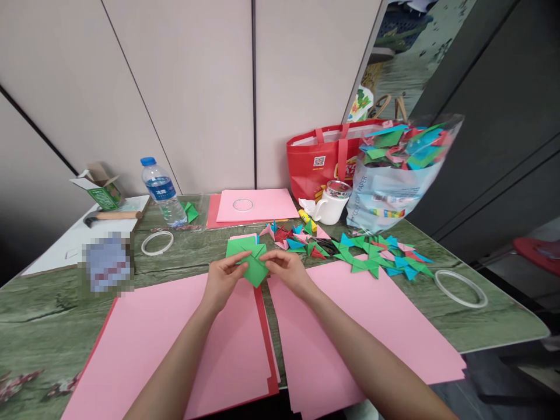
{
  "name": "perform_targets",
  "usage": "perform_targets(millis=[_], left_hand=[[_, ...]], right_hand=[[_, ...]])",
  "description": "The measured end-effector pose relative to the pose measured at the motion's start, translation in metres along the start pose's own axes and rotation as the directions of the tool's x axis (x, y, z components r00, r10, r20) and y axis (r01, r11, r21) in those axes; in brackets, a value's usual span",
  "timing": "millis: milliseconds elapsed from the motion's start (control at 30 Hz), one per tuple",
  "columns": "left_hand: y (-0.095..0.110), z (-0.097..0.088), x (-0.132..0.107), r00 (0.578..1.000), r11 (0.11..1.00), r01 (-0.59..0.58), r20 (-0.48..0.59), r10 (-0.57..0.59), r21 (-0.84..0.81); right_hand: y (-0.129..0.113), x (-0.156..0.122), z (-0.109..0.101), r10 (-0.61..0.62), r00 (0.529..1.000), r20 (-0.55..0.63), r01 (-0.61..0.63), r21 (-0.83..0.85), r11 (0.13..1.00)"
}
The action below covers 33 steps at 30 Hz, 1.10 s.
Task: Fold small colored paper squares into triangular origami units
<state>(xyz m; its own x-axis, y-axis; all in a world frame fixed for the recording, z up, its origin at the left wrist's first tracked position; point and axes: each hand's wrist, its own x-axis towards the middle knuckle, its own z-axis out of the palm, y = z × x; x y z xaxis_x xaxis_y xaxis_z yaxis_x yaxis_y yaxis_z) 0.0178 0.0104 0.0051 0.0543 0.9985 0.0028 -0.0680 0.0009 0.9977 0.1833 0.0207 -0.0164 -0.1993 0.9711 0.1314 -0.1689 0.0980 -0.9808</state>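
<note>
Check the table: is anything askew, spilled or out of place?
The hammer, at the left on a white sheet, looks odd among all this paper. The right pink stack also hangs over the table's near edge. No spill shows, and the held green paper looks undamaged.

Both hands (222, 281) (289, 270) pinch green paper (255, 270), apparently folded
</note>
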Motion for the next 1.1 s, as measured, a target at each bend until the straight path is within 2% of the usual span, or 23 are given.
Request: perform_targets(millis=[167, 400, 767, 933, 1100], left_hand=[[0.0, -0.004, 0.001, 1.0, 0.998, 0.011, 0.021, -0.009, -0.069], [0.001, -0.005, 0.002, 0.996, 0.979, 0.084, 0.057, -0.075, -0.183], [0.003, -0.003, 0.0, 0.995, 0.986, 0.072, 0.077, -0.061, -0.149], [0.004, -0.003, 0.0, 0.996, 0.99, 0.07, 0.064, -0.063, -0.123], [0.004, -0.002, 0.0, 0.998, 0.989, 0.058, 0.036, -0.053, -0.135]], right_hand=[[0.001, 0.0, -0.002, -0.114, 0.988, 0.101, 0.117, -0.02, 0.993], [-0.006, -0.003, -0.004, -0.203, 0.965, 0.164, 0.241, -0.261, 0.935], [-0.008, -0.004, -0.006, -0.168, 0.957, 0.236, 0.224, -0.238, 0.945], [-0.009, -0.004, -0.006, -0.19, 0.955, 0.228, 0.252, -0.286, 0.924], [-0.009, -0.007, -0.003, -0.216, 0.93, 0.298, 0.313, -0.334, 0.889]])
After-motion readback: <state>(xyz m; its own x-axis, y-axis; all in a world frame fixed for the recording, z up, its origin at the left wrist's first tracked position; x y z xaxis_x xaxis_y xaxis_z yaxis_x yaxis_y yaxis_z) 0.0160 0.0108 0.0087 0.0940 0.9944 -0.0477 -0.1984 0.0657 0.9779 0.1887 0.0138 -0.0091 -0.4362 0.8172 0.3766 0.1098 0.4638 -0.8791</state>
